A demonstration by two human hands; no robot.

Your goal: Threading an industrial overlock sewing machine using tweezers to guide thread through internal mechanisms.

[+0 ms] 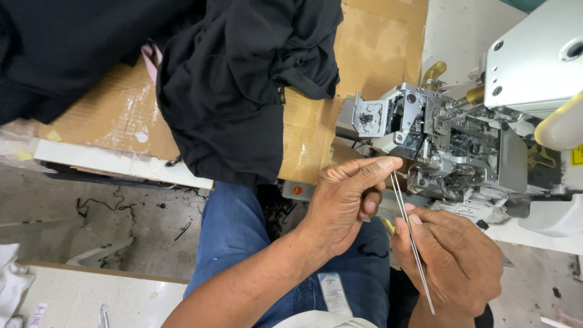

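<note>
Beside the sewing machine, both hands seemingly pinch tweezers.

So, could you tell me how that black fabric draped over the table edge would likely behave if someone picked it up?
The black fabric probably goes floppy, since it folds and hangs over the table edge. It looks thin, so likely light. It may snag or slide off in a bunch when tugged.
</note>
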